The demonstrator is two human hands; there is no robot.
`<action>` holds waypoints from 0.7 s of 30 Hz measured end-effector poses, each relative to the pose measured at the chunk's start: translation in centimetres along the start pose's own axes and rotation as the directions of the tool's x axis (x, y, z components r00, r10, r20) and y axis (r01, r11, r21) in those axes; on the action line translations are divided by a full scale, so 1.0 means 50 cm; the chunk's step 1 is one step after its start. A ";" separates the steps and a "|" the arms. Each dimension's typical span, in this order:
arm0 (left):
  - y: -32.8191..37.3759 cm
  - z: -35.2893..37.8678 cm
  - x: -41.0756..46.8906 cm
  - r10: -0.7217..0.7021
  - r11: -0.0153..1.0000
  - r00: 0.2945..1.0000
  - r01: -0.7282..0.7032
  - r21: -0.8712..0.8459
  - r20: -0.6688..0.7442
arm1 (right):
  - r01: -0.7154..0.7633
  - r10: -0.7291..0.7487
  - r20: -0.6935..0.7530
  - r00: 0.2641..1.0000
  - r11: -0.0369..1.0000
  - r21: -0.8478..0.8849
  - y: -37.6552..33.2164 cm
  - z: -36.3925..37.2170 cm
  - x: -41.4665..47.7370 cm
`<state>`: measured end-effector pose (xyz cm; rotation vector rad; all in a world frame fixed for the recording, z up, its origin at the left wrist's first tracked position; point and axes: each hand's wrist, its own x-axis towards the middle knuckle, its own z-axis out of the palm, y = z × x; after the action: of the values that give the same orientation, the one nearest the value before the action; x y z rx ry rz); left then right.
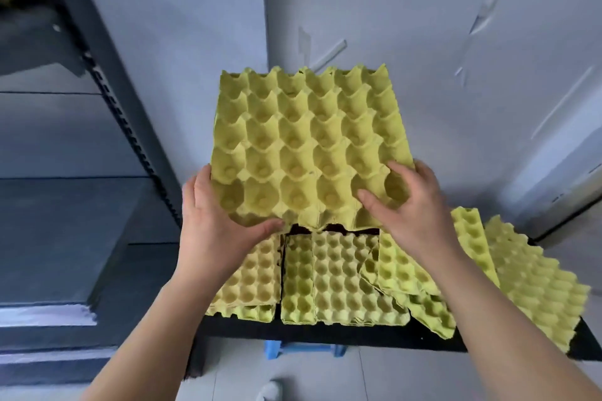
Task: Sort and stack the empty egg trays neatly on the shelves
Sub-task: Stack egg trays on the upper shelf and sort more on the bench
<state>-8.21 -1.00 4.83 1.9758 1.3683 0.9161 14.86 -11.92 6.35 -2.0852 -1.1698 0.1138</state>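
A yellow-green egg tray (309,140) is lifted in front of me, cups facing up. My left hand (211,225) grips its near left corner, thumb along the front edge. My right hand (410,205) holds the near right corner, fingers spread over the cups. Below lie more egg trays on a black table (325,334): a stack at the left (250,283), a stack in the middle (342,286), and skewed trays at the right (527,286). The grey shelves (49,238) stand at the left.
A dark metal shelf upright (123,107) runs diagonally at the left, close to the lifted tray. A white wall (456,42) is behind. A blue stool (303,350) shows under the table's front edge. Tiled floor lies below.
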 end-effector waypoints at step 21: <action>-0.038 -0.702 -0.044 0.123 0.992 0.890 -0.119 0.037 -0.440 | 0.418 -0.405 -0.106 0.908 0.894 0.162 -0.675 0.000 -0.104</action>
<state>-37.58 -0.20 24.26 1.9503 1.4956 1.4926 -11.97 -5.14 26.36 -1.6308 -1.4741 -0.0514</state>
